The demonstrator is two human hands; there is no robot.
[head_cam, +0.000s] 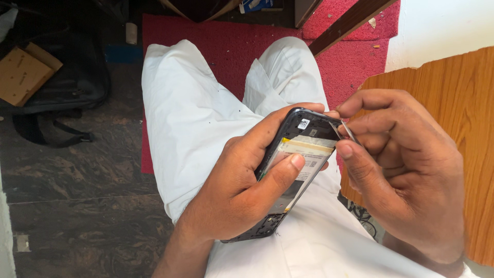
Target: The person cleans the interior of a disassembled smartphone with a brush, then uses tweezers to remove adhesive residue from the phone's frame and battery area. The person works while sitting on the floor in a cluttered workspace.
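Note:
My left hand (242,185) grips a black smartphone (307,128) with its back cover off, over my lap in white trousers. Its thumb presses on the exposed battery (309,154), which has a pale label and a yellow strip along its top edge. My right hand (406,170) pinches a thin silvery metal tool (349,133) between thumb and forefinger. The tool's tip rests at the phone's upper right corner, beside the battery's top edge. The lower end of the phone shows dark circuitry below my left palm.
A wooden tabletop (465,103) with a chipped edge lies at the right, close to my right hand. A red mat (226,46) covers the dark marbled floor under my legs. A black bag (67,77) with a cardboard box (23,72) sits at the far left.

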